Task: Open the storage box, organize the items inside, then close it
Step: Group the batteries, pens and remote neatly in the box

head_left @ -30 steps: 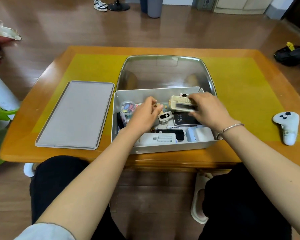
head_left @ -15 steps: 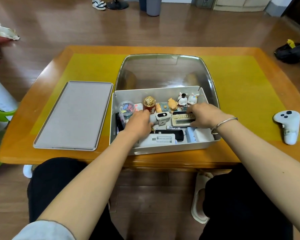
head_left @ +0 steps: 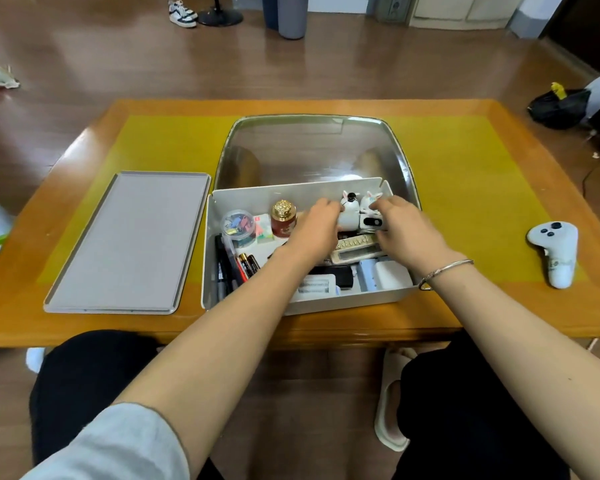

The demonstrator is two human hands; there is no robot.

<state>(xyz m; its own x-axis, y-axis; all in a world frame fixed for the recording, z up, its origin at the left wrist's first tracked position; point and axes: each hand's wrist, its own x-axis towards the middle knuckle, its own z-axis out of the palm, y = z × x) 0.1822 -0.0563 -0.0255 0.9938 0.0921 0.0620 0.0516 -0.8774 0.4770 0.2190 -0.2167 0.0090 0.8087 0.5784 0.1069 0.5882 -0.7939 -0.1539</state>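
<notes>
Now both my hands are down inside the open storage box (head_left: 243, 299), which sits on the bench (head_left: 465, 174). My left hand (head_left: 317, 230) curls its grip round the white figurine (head_left: 349, 211); my right hand (head_left: 404, 230) pinches the small white device (head_left: 371, 222) just beside it. Left of my left grip stands the gold-capped bottle (head_left: 284, 218). Farther left lies the box lid (head_left: 129, 242).

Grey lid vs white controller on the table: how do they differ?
The grey lid lies left of the storage box; the white controller lies right of it. The lid is flat, rectangular and much larger; the controller is curved, with dark buttons. Both rest untouched on the table.
</notes>
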